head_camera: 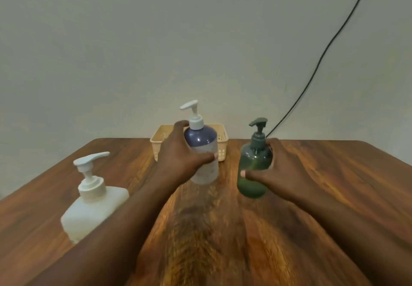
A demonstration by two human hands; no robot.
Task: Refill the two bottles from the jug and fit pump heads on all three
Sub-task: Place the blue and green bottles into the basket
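Bottles stand upright at mid-tabletop (334, 185), each already topped with a pump head: the left hand (180, 154) wraps the blue bottle (201, 138), the right hand (276, 169) curls around the green bottle (253, 174), thumbs facing inward. The white jug (93, 210), also pump-fitted, sits untouched to the near left, closer to the left arm. A beige basket (223, 139) rests just behind the blue bottle.
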